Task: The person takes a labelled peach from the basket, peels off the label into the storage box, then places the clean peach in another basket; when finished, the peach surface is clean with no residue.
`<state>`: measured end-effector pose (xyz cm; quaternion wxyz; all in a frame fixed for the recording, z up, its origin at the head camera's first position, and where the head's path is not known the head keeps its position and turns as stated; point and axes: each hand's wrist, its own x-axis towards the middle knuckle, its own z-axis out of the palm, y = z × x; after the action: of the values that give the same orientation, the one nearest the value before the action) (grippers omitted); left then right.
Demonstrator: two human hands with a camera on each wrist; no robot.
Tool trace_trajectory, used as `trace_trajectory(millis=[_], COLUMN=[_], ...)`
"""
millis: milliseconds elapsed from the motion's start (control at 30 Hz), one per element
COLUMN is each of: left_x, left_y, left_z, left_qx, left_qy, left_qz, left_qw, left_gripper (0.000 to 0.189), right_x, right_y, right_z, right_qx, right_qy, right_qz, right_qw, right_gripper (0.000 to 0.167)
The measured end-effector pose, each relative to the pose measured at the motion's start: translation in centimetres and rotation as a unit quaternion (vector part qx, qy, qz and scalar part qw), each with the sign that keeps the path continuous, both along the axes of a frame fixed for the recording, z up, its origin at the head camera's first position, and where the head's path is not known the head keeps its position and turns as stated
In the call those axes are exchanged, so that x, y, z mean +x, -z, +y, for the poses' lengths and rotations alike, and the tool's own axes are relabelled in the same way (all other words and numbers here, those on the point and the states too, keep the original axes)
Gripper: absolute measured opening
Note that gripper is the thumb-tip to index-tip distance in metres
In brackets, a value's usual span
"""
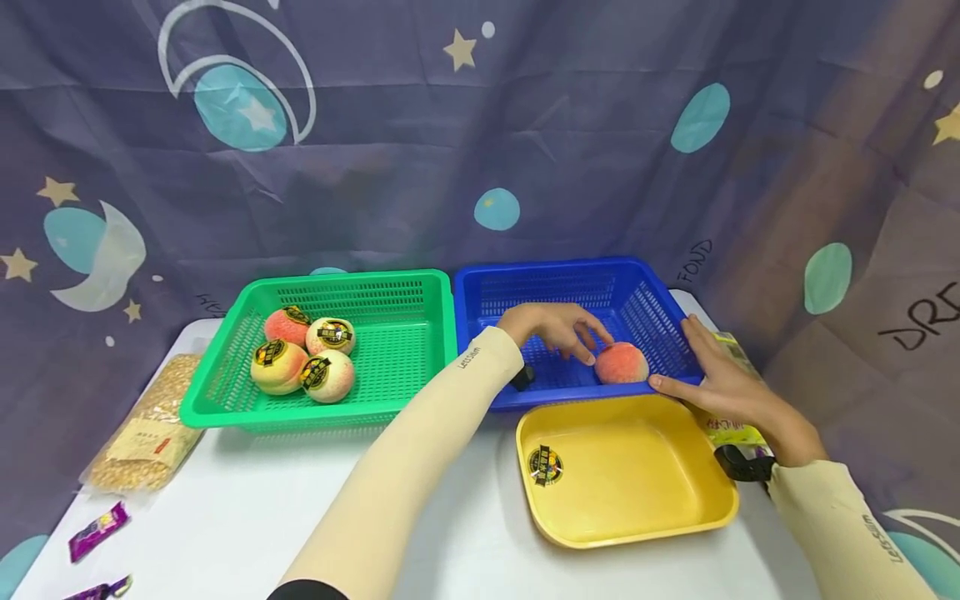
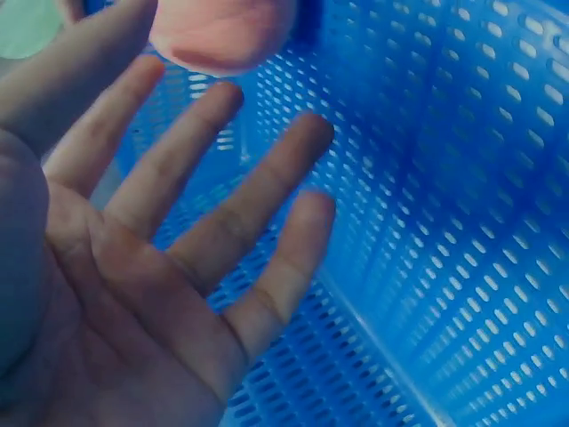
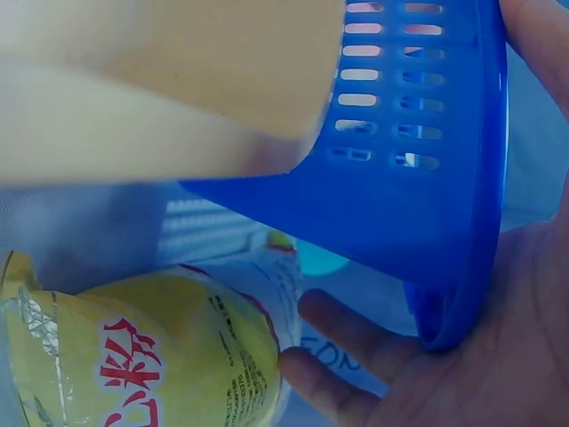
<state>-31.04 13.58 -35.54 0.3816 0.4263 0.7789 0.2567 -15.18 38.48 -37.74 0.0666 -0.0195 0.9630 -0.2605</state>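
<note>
A pink peach (image 1: 621, 363) lies in the front right corner of the blue basket (image 1: 547, 271). My left hand (image 1: 562, 327) reaches over the basket, fingertips close to the peach. In the left wrist view, its fingers (image 2: 240, 218) are spread and slightly bent, the palm holding nothing, with the peach (image 2: 222, 31) beyond them. My right hand (image 1: 723, 390) rests against the blue basket's front right corner. Its thumb lies at the front rim and its extended fingers along the right side; in the right wrist view two fingers (image 3: 360, 334) stick out past the rim (image 3: 489, 178).
Left of the blue basket stands a green basket (image 1: 397, 408) with several stickered peaches (image 1: 326, 377). A yellow bin (image 1: 622, 475) sits in front. A bag of grains (image 1: 150, 425) and purple packets (image 1: 99, 531) lie at left; a yellow bag (image 3: 178, 347) is at right. Patterned cloth hangs behind.
</note>
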Motion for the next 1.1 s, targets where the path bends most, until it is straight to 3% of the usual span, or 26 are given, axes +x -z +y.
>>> trace_trajectory(millis=[100, 267, 433, 533, 700, 900, 1100], left_x=[-0.1, 0.6, 2.9, 4.6, 6.7, 8.4, 9.3], left_y=[-0.9, -2.7, -4.2, -4.7, -4.4, -2.6, 0.4], left_z=[-1.2, -4.6, -9.1, -12.4, -18.3, -25.8, -32.5], left_qx=[0.035, 0.091, 0.133, 0.158, 0.203, 0.213, 0.205], left_qy=[-0.007, -0.016, -0.034, -0.067, -0.167, -0.311, -0.383], left_qz=[0.019, 0.083, 0.122, 0.156, 0.207, 0.251, 0.3], left_qw=[0.9992, 0.9923, 0.9829, 0.9729, 0.9423, 0.8916, 0.8495], left_gripper=[0.051, 0.046, 0.044, 0.042, 0.037, 0.048, 0.061], right_x=[-0.1, 0.0, 0.3, 0.3, 0.2, -0.3, -1.6], right_y=[0.0, 0.2, 0.2, 0.2, -0.1, -1.0, -1.8], right_z=[0.1, 0.0, 0.2, 0.3, 0.6, 0.6, -1.4], right_qx=[-0.004, -0.01, 0.005, 0.011, 0.017, 0.049, 0.043], right_qy=[-0.001, -0.003, -0.007, -0.01, -0.011, -0.014, -0.012], right_qz=[-0.001, -0.005, -0.006, -0.006, -0.007, 0.006, 0.091], right_qw=[1.0, 0.9999, 0.9999, 0.9999, 0.9998, 0.9987, 0.9948], right_gripper=[0.113, 0.113, 0.112, 0.112, 0.113, 0.107, 0.096])
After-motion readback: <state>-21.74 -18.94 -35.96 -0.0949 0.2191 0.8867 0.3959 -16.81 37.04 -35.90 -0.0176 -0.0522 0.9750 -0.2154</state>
